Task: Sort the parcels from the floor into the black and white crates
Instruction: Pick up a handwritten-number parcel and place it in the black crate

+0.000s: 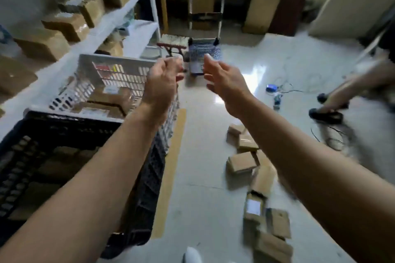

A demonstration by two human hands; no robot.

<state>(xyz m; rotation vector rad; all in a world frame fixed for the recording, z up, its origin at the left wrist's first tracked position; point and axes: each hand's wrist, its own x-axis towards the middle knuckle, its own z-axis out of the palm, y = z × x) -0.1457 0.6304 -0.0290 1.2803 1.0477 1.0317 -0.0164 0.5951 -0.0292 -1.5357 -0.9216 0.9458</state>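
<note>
Brown cardboard parcels [241, 162] are lying scattered on the floor [203, 198]; the white crate [115, 58], holding several more, is sitting just beyond the black crate [147, 188].

The white plastic crate [85, 57] stands behind the black plastic crate [64, 118] on the left, with brown cardboard parcels [241, 163] lying on the floor [203, 209] to their right.
</note>
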